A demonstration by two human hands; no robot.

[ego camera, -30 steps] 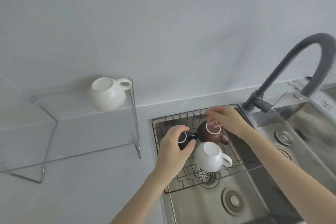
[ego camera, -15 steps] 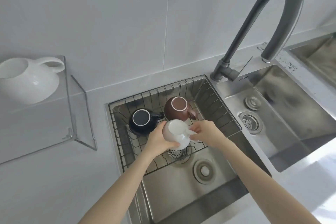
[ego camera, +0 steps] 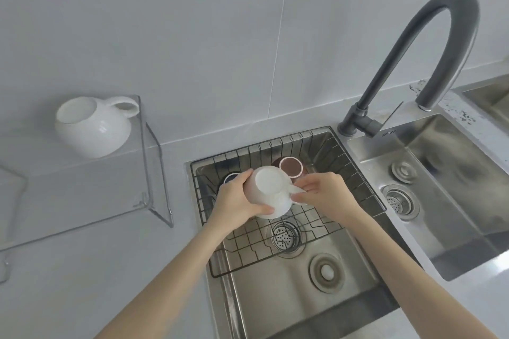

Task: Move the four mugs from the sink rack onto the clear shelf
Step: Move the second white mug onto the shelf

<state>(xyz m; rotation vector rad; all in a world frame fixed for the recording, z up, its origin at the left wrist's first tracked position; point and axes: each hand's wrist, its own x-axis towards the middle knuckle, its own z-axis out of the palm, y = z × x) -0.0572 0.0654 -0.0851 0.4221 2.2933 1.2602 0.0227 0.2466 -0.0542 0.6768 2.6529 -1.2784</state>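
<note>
Both hands hold a white mug above the wire sink rack. My left hand wraps its round body from the left. My right hand pinches its handle on the right. Behind it in the rack stands a brown mug, open side up. A dark mug shows only as a rim behind my left hand. Another white mug stands on the clear shelf at the left, near its right end.
A dark arched faucet rises behind the sinks at the right. A second steel basin lies to the right of the rack. The shelf's right leg stands on the grey counter next to the sink edge.
The white mug has been lifted off the rack floor and now hangs higher, covering most of the dark mug. My view has shifted so the shelf shows more.
</note>
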